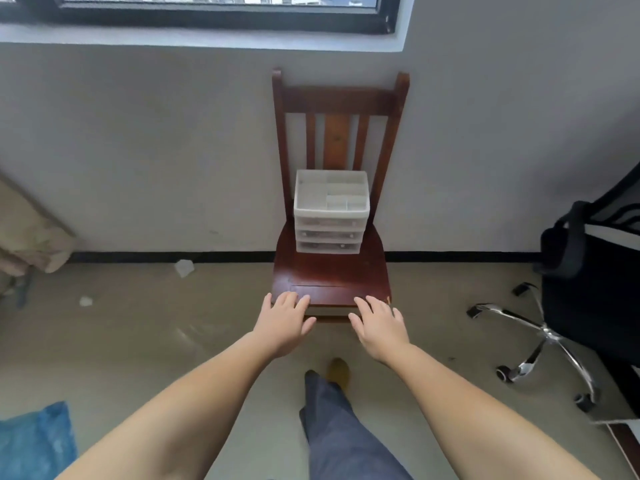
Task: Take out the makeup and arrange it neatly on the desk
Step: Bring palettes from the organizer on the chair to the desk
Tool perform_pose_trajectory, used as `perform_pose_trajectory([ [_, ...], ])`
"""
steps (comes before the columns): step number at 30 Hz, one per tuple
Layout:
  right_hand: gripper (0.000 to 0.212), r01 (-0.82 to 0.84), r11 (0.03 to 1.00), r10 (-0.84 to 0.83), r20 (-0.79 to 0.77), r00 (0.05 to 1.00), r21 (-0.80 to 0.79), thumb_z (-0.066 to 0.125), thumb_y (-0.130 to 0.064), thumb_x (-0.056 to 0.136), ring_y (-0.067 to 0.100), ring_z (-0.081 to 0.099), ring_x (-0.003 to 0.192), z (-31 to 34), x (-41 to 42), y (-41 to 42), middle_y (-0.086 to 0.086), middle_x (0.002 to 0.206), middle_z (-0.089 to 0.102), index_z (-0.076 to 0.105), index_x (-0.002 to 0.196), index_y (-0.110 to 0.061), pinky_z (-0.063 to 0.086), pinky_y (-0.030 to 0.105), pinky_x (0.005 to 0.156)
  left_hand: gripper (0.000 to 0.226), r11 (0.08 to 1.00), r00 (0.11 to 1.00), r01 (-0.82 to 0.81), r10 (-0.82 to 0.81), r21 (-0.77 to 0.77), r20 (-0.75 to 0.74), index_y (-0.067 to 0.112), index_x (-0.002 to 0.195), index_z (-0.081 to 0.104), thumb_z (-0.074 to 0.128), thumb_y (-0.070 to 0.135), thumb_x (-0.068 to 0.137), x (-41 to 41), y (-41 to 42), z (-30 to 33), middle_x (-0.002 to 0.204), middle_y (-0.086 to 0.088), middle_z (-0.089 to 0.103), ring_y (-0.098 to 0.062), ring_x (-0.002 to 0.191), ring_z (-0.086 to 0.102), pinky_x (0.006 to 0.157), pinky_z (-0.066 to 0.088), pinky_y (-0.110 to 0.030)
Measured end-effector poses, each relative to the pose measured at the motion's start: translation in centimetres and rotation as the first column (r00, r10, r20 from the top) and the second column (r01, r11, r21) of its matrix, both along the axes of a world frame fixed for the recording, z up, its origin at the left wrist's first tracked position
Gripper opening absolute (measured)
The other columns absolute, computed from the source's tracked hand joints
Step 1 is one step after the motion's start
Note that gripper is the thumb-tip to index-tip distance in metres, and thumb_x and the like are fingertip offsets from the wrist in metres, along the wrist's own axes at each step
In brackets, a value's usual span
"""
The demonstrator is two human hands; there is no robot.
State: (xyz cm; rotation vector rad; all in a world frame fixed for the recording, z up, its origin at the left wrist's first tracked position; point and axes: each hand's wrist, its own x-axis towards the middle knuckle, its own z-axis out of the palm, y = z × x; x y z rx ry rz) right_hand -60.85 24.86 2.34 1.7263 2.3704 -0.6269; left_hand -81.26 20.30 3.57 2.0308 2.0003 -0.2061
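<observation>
A white plastic organizer (pixel 331 211) with three small drawers and an open divided top stands at the back of a dark wooden chair's seat (pixel 330 275). What the drawers hold is too blurred to tell. My left hand (pixel 284 323) and my right hand (pixel 379 327) reach forward side by side, palms down, fingers spread, over the seat's front edge. Both hold nothing and are well short of the organizer.
The chair stands against a grey wall under a window (pixel 214 8). A black office chair (pixel 585 292) with a chrome wheeled base is at the right. A blue bag (pixel 34 441) lies at the lower left, paper scraps (pixel 184 267) on the floor.
</observation>
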Motion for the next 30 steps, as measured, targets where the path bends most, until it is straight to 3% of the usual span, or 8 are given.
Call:
perform_pose_trajectory([
  [8, 0.05, -0.029, 0.991, 0.016, -0.103, 0.995, -0.128, 0.027, -0.041, 0.101, 0.022, 0.027, 0.138, -2.2, -5.1, 18.4, 0.003, 0.151, 0.031, 0.029, 0.146, -0.019, 0.031, 0.039, 0.108, 0.06, 0.995, 0.99, -0.099, 0.099, -0.006, 0.104, 0.019, 0.149, 0.02, 0.033, 0.046, 0.097, -4.1, 17.5, -1.5, 0.153, -0.003, 0.025, -0.017, 0.142, 0.018, 0.116, 0.01, -0.044],
  [13, 0.045, 0.24, 0.881, -0.383, -0.319, 0.867, -0.408, 0.032, -0.031, 0.101, 0.026, 0.039, 0.132, -6.2, -10.1, 26.1, 0.01, 0.144, 0.041, 0.035, 0.143, -0.013, 0.032, 0.033, 0.105, 0.066, 0.998, 0.991, -0.059, 0.063, -0.033, 0.117, 0.015, 0.151, 0.007, 0.039, 0.034, 0.096, -6.5, 25.7, -5.8, 0.158, -0.005, 0.011, -0.017, 0.145, 0.008, 0.118, 0.01, -0.04],
  [15, 0.044, 0.405, 0.703, -0.669, -0.351, 0.655, -0.585, 0.033, -0.023, 0.1, 0.025, 0.042, 0.129, -8.3, -12.1, 28.3, 0.01, 0.143, 0.042, 0.034, 0.143, -0.013, 0.035, 0.031, 0.104, 0.068, 0.999, 0.995, -0.027, 0.031, -0.045, 0.09, 0.014, 0.151, 0.003, 0.04, 0.028, 0.095, -7.4, 28.2, -7.7, 0.159, -0.005, 0.004, -0.018, 0.146, 0.004, 0.118, 0.009, -0.04],
  [17, 0.043, 0.45, 0.443, -0.892, -0.329, 0.311, -0.775, 0.033, -0.014, 0.099, 0.023, 0.045, 0.125, -10.1, -14.0, 30.2, 0.008, 0.136, 0.044, 0.034, 0.142, -0.013, 0.042, 0.039, 0.102, 0.069, 0.999, 0.998, -0.004, 0.006, -0.032, 0.058, 0.013, 0.151, 0.001, 0.04, 0.022, 0.094, -8.1, 30.4, -9.5, 0.159, -0.006, 0.0, -0.018, 0.146, 0.0, 0.118, 0.006, -0.04],
  [20, 0.032, 0.34, 0.146, -0.958, -0.218, -0.184, -0.929, 0.033, -0.004, 0.097, 0.021, 0.051, 0.113, -11.9, -16.0, 32.7, 0.008, 0.116, 0.052, 0.048, 0.124, -0.01, 0.047, 0.043, 0.091, 0.074, 0.999, 0.999, 0.043, -0.043, -0.007, 0.019, 0.012, 0.15, -0.004, 0.042, 0.018, 0.092, -8.7, 32.2, -11.6, 0.159, -0.005, -0.003, -0.018, 0.146, -0.004, 0.118, 0.001, -0.042],
  [22, 0.027, 0.229, 0.036, -0.905, -0.129, -0.405, -0.973, 0.03, 0.004, 0.094, 0.024, 0.054, 0.111, -12.6, -16.6, 33.9, 0.011, 0.108, 0.055, 0.054, 0.102, -0.007, 0.047, 0.043, 0.09, 0.076, 0.997, 0.998, 0.065, -0.065, 0.029, 0.003, 0.011, 0.15, -0.005, 0.042, 0.015, 0.09, -8.9, 32.5, -12.5, 0.159, -0.005, -0.002, -0.018, 0.146, -0.004, 0.117, -0.001, -0.042],
  [24, 0.031, 0.154, -0.023, -0.858, -0.06, -0.51, -0.988, 0.026, 0.008, 0.091, 0.028, 0.055, 0.116, -12.8, -16.9, 34.3, 0.015, 0.108, 0.055, 0.053, 0.099, -0.005, 0.047, 0.043, 0.089, 0.075, 0.996, 0.997, 0.071, -0.071, 0.046, 0.009, 0.011, 0.15, -0.006, 0.039, 0.01, 0.09, -9.0, 32.5, -12.8, 0.159, -0.004, -0.003, -0.018, 0.146, -0.006, 0.117, -0.002, -0.041],
  [30, 0.044, 0.123, -0.01, -0.837, -0.059, -0.543, -0.992, 0.017, 0.015, 0.086, 0.03, 0.053, 0.114, -13.3, -16.9, 33.7, 0.016, 0.111, 0.052, 0.052, 0.106, -0.004, 0.044, 0.048, 0.096, 0.07, 0.998, 0.998, 0.051, -0.052, 0.021, 0.047, 0.012, 0.15, -0.007, 0.03, 0.004, 0.09, -8.8, 33.0, -12.5, 0.159, -0.003, -0.007, -0.017, 0.146, -0.008, 0.116, -0.006, -0.04],
])
